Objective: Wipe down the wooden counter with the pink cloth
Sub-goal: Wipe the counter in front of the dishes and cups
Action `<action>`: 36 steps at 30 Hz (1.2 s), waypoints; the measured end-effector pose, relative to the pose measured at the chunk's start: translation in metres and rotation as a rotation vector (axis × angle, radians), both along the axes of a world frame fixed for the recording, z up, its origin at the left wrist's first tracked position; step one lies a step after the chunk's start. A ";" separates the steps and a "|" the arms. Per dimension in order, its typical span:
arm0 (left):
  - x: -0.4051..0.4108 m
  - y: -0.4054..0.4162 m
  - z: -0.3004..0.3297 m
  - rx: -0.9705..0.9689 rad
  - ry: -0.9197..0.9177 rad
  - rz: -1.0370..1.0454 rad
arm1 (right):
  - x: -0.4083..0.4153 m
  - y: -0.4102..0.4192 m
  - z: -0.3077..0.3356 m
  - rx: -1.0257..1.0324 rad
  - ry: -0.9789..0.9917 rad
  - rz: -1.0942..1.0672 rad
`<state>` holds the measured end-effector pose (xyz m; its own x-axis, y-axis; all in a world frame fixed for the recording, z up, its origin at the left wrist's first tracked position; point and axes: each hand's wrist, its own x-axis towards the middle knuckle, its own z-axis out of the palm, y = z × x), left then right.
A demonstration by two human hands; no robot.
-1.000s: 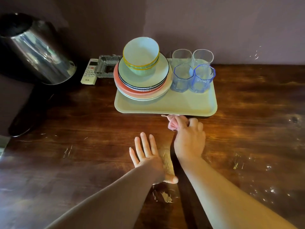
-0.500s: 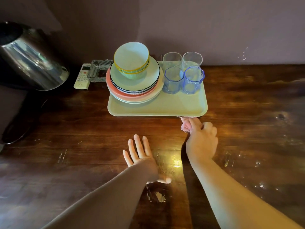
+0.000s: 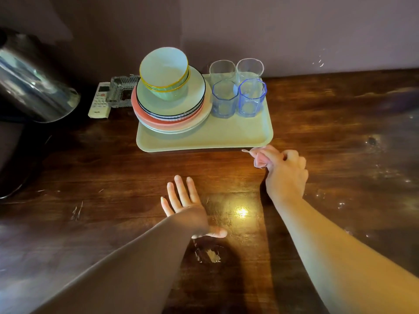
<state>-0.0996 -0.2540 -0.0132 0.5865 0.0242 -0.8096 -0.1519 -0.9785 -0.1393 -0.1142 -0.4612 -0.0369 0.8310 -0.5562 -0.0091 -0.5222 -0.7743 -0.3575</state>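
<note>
Pink cloth [image 3: 260, 158] is bunched in my right hand [image 3: 284, 175] grip, touching the tray [image 3: 204, 139] corner (4 glasses [image 3: 238, 89] above); a push could shift it. Left hand [image 3: 183, 202] lies flat on the table [image 3: 102, 173].

No legible text — remote [image 3: 99, 101] blurred

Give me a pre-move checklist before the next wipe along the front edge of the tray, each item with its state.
1. Small pink cloth gripped in right hand: ok.
2. Left hand flat on dark wooden counter, out of the wiping path: ok.
3. Cloth pressed on the wood: cannot tell, bunched in the fingers.
4. Pale yellow rectangular tray apart from the cloth: not ok, the cloth is at its front right corner.
5. Two blue faceted glasses upright, back from the tray's front edge: ok.
6. White specks on the counter to the right: not ok, unwiped.
</note>
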 end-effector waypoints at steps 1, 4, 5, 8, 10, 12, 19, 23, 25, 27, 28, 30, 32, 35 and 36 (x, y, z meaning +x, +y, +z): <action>0.000 0.000 0.001 0.000 -0.004 0.000 | -0.011 0.008 0.000 -0.004 -0.018 0.001; 0.002 -0.002 0.004 0.029 -0.004 -0.014 | -0.031 0.012 -0.001 -0.003 -0.028 0.032; 0.002 -0.003 0.005 0.044 -0.002 -0.019 | -0.025 0.005 0.000 -0.002 -0.010 0.035; 0.002 -0.006 0.007 0.062 0.012 -0.024 | 0.000 -0.015 0.001 0.013 0.059 0.030; 0.001 -0.005 0.007 0.067 0.008 -0.024 | -0.003 -0.012 0.001 0.070 0.034 0.018; 0.000 -0.005 0.008 0.069 0.002 -0.034 | -0.033 0.002 0.003 0.076 -0.033 0.048; -0.001 -0.005 0.009 0.064 -0.018 -0.045 | -0.048 -0.018 0.007 -0.006 0.032 0.123; 0.000 -0.002 0.010 0.062 -0.008 -0.045 | -0.060 0.001 0.012 0.084 0.023 0.006; -0.001 0.000 0.010 0.054 -0.020 -0.046 | -0.101 0.028 0.011 0.057 -0.004 0.102; -0.002 -0.001 0.010 0.052 -0.042 -0.047 | -0.127 0.033 0.008 0.055 0.016 0.176; -0.002 -0.003 0.010 0.057 -0.058 -0.043 | -0.124 0.023 0.008 0.047 0.043 0.188; -0.001 -0.010 0.010 0.085 -0.097 -0.037 | -0.103 -0.005 0.009 0.051 0.120 0.124; -0.005 -0.012 0.010 0.081 -0.151 -0.075 | -0.090 -0.014 0.012 0.086 0.144 0.032; -0.011 -0.009 0.008 -0.048 -0.264 -0.216 | -0.118 0.014 0.010 0.091 0.077 0.035; -0.013 -0.009 0.008 -0.086 -0.287 -0.247 | -0.136 0.026 0.008 0.065 0.055 0.086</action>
<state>-0.1125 -0.2634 -0.0053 0.7689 -0.2072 -0.6048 -0.3517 -0.9271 -0.1294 -0.2502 -0.4348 -0.0285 0.8727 -0.4799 -0.0896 -0.4753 -0.7931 -0.3809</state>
